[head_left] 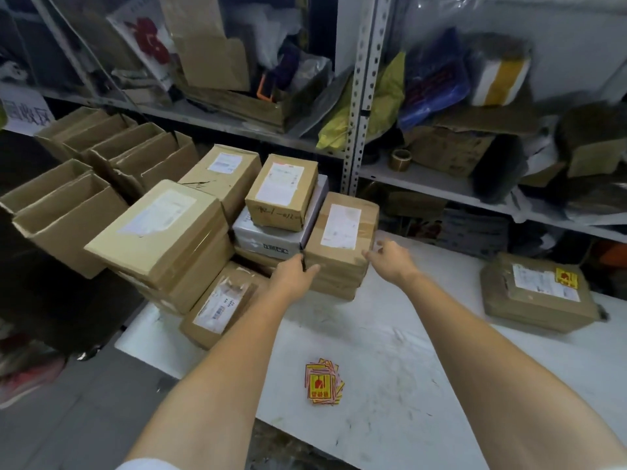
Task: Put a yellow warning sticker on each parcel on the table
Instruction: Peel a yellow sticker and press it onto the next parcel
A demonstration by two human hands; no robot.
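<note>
A brown parcel (341, 239) with a white label stands at the far edge of the white table (390, 351). My left hand (294, 271) touches its near left corner, fingers relaxed. My right hand (390, 257) reaches to its right side with fingers spread, holding nothing. A small pile of yellow warning stickers (324, 383) lies on the table between my forearms. On the right, a flat brown parcel (537, 293) carries a yellow sticker (566, 278) beside its label. Several more parcels (163, 239) are stacked at the left.
Open empty cartons (68, 212) stand at the far left. A metal shelf rack (359, 96) crammed with bags and boxes runs behind the table. The table's left edge drops to the floor, where a red shoe (27, 378) lies.
</note>
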